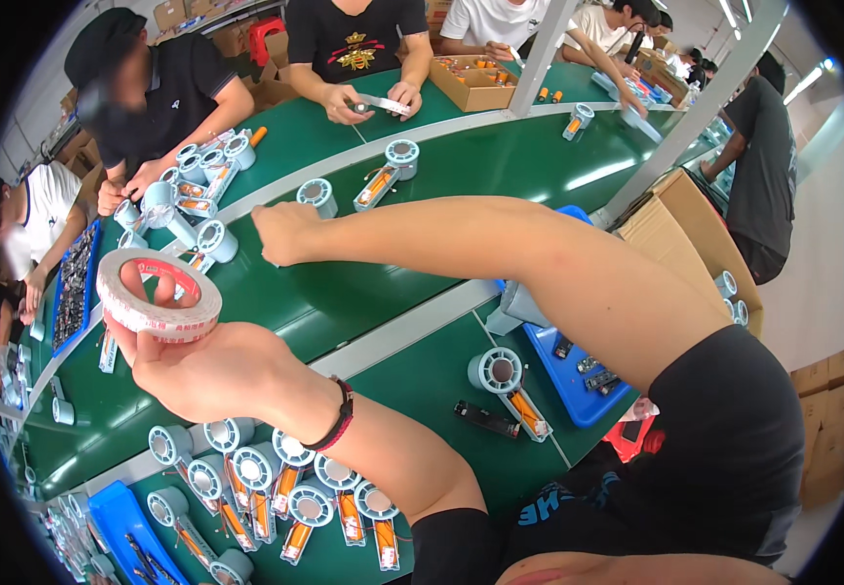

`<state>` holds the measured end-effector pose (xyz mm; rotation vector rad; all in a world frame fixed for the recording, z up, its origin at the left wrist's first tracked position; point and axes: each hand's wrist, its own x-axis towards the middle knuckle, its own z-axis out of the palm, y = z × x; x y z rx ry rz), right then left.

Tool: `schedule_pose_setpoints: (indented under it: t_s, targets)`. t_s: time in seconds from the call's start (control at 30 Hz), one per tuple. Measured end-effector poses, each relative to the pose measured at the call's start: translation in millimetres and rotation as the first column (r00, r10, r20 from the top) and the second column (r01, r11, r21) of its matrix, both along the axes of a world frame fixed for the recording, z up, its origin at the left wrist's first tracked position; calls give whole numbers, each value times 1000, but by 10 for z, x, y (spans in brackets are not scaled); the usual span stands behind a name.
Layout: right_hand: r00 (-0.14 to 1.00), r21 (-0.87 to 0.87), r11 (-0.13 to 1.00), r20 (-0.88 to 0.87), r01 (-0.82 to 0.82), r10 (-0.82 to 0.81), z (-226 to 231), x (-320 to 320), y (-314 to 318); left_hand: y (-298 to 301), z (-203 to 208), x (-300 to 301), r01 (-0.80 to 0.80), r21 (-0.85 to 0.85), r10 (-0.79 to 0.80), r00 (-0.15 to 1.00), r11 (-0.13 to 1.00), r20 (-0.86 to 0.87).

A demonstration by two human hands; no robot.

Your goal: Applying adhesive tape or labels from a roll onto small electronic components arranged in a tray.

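Observation:
My left hand (217, 375), at the end of a forearm with a dark red wristband, grips a roll of white tape (170, 325) with red print, fingers passing through its ring. Reaching across the green conveyor, my right hand (290, 234) is closed in a fist; whatever it holds, if anything, is hidden. Just beyond that fist stands a light blue-grey round fan housing (316, 193). Another small fan (376, 185) with an orange battery in its open handle lies farther right. A fan cluster (209, 239) sits left of the fist, beyond the tape.
Several opened fans (256, 468) crowd the near bench below my left forearm. One more fan (497, 370) and a black part (486, 418) lie under my right arm, beside a blue tray (568, 366). Co-workers sit across the belt (480, 234); a metal post (646, 161) rises at right.

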<state>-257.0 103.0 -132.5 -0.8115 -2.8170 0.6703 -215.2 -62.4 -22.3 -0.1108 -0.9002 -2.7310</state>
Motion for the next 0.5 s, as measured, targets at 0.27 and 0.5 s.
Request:
schedule_pose_setpoints:
  t_s: [0.27,0.5]
  targets:
    - [966,35,979,161,200,-203,267,-149,-46,-8,16,7,-2,-47,1,1000,999,-18]
    - [982,-165,972,116,167,-149,405,68,58,2,69,72,2,-61,-3,1000,998,-24]
